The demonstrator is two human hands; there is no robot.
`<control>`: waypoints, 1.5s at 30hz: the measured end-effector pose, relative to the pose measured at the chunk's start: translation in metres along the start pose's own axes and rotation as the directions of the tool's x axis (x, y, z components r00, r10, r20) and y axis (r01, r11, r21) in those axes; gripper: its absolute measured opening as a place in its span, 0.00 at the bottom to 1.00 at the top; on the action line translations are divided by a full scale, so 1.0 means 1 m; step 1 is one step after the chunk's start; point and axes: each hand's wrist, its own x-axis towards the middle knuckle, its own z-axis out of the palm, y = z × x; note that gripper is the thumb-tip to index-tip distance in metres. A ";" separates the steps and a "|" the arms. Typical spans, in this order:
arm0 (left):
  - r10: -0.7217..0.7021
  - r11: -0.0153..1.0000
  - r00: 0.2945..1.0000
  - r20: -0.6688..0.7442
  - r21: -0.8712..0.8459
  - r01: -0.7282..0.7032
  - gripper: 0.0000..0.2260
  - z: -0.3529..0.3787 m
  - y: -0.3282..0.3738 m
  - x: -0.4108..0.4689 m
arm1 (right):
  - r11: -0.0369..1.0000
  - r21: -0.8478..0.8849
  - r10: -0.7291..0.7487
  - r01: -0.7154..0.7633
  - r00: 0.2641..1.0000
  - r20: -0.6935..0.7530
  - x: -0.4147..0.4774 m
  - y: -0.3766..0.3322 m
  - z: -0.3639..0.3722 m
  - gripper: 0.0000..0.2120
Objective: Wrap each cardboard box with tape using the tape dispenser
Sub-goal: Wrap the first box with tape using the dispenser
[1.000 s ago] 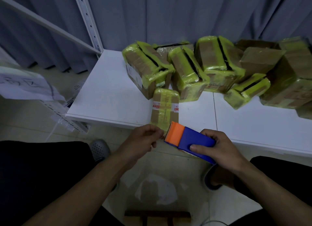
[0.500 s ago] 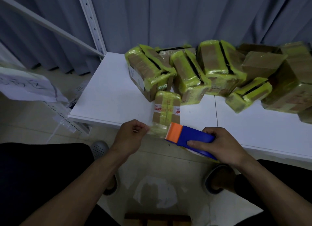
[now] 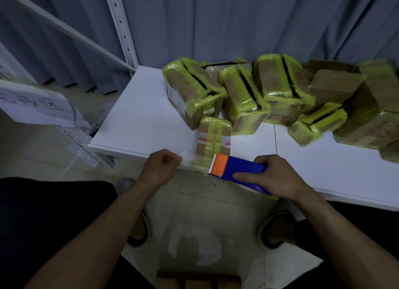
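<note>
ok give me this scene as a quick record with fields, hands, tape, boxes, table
left hand: pinches the free end of the tape
right hand: grips the tape dispenser, blue with an orange toothed end
tape: clear strip stretched from the dispenser to the left hand, at the table's front edge
small box: lies on the table just behind the strip, banded in yellow-green tape
wrapped boxes: piled along the back of the table
backdrop: grey curtain
</note>
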 end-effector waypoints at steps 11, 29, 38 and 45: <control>-0.055 0.998 0.990 -0.134 -0.026 0.051 0.04 0.024 -0.034 0.017 | 0.914 -0.406 -0.032 -0.005 0.996 -0.084 0.013 -0.024 0.036 0.30; -0.205 0.979 0.978 -0.039 -0.020 0.204 0.14 0.061 -0.044 0.044 | 0.858 -0.507 0.029 -0.079 0.994 -0.106 0.034 -0.024 0.048 0.32; 0.297 0.943 0.954 0.042 0.147 -0.300 0.14 0.063 -0.056 0.024 | 0.859 -0.506 0.025 -0.079 0.993 -0.113 0.035 -0.025 0.047 0.33; 0.471 0.820 0.812 0.346 0.167 -0.547 0.18 0.042 -0.054 0.027 | 0.867 -0.491 0.038 -0.081 0.994 -0.099 0.034 -0.023 0.045 0.33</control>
